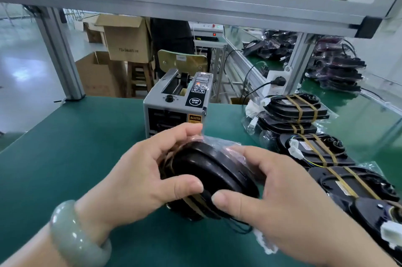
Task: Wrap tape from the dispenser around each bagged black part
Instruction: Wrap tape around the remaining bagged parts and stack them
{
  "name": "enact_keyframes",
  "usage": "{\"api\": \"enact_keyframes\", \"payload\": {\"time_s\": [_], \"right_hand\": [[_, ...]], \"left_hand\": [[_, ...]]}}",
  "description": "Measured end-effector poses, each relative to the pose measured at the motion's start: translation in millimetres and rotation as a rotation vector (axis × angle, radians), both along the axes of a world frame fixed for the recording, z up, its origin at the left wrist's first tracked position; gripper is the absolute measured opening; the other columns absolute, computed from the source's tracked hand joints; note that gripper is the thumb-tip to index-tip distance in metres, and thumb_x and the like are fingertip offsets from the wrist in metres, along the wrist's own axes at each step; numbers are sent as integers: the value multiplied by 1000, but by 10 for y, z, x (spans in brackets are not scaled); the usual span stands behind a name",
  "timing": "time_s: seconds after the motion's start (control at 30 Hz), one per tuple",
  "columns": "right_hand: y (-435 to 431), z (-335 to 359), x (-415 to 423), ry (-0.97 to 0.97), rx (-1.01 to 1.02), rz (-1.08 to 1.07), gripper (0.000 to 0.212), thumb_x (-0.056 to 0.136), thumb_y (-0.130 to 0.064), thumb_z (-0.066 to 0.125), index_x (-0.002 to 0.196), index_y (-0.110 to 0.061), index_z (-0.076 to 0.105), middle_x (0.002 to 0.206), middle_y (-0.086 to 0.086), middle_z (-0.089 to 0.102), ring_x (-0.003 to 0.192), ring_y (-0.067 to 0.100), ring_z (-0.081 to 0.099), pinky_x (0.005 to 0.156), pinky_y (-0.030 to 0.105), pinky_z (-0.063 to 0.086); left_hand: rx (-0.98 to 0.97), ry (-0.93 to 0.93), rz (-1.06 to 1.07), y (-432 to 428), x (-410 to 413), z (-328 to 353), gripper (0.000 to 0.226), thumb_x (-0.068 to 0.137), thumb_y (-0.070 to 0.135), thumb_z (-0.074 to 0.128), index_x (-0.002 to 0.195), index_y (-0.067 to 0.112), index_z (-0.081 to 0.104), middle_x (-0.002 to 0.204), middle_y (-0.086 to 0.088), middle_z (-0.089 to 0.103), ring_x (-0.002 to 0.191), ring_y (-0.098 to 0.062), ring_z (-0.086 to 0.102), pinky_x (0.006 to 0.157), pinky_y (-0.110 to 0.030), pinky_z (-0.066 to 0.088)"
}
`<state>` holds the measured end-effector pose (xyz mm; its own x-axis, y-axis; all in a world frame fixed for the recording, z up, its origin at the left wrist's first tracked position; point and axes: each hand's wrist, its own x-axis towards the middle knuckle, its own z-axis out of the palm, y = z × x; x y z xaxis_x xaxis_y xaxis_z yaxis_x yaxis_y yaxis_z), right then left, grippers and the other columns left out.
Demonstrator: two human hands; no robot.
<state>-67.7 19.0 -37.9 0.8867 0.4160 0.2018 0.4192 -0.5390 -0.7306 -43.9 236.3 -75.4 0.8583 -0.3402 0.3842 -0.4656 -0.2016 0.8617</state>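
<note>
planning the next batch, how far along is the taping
Done: the taped parts lined up at right show tan bands. In hand: the left hand and right hand grip one bagged black part in front of the dispenser, a tape band already crossing its lower edge. Remaining: the pile of bagged parts further back shows no bands I can make out, so likely those.

Beyond my left hand [134, 171], the tape dispenser [174, 104] shows "SEMI" on top and "CAUTION" on its front label.

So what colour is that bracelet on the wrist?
The bracelet is a pale, milky green with cloudy patches, best seen in the head view.
</note>
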Motion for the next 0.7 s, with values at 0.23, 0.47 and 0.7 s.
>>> {"api": "enact_keyframes", "payload": {"time_s": [0.23, 0.47, 0.7], "right_hand": [[70, 255, 465, 201, -62, -2, 55, 81, -60, 55, 65, -8, 61, 55, 0, 49, 50, 14, 40, 53, 26, 36], [-28, 204, 443, 6, 233, 43, 27, 82, -36, 67, 108, -45, 67, 105, -25, 70, 97, -6, 65, 78, 6, 47], [232, -108, 133, 4, 297, 25, 80, 34, -75, 72, 108, -45, 64, 102, -22, 70, 93, -4, 66, 74, 5, 46]], "left_hand": [[-462, 249, 57, -132, 45, -282, 97, 49, 53, 89, 130, 18, 50, 120, -4, 68, 112, -18, 64, 88, -21, 50], [-478, 311, 89, -56, 145, -339, 96, 53, 54, 87, 134, 17, 50, 123, -5, 67, 116, -21, 62, 90, -20, 48], [-561, 515, 173, 128, 355, -208, 45, 82, 50, 61, 112, 16, 66, 101, -6, 73, 79, -15, 67, 65, -27, 55]]}}
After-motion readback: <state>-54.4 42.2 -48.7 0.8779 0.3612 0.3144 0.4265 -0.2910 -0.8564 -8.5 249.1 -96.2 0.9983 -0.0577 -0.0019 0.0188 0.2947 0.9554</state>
